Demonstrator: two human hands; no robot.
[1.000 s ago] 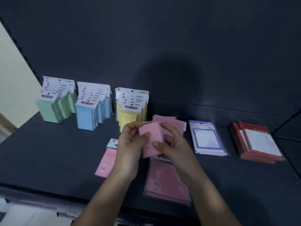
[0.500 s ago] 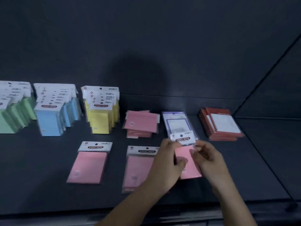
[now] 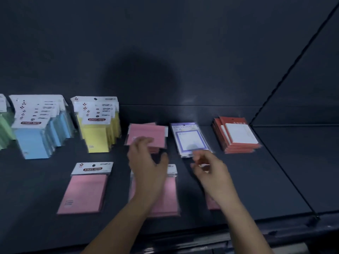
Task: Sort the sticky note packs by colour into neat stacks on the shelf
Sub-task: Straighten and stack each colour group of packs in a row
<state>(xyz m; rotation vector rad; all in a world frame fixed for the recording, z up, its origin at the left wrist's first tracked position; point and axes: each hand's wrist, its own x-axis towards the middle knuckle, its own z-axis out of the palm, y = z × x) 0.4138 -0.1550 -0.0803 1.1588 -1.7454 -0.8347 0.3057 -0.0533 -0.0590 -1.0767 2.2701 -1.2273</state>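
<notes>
At the back of the shelf [image 3: 256, 180], from the left, an edge row [image 3: 5, 129], second row [image 3: 34, 142] and third row [image 3: 97, 136] of packs stood upright; then lay a first stack [image 3: 146, 134], second stack [image 3: 190, 138] and third stack [image 3: 238, 134]. In front lay a left pack [image 3: 86, 191], middle pack [image 3: 170, 195] and right pack [image 3: 211, 204]

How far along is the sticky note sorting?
Done: green stack, blue stack and yellow stack stand at the back. In hand: the left hand hovers near the untidy pink pile; the right hand is blurred. Left: three loose pink packs in front.

Dark back panel [image 3: 220, 43] (round shadow [image 3: 141, 81] on it), dimly lit
</notes>
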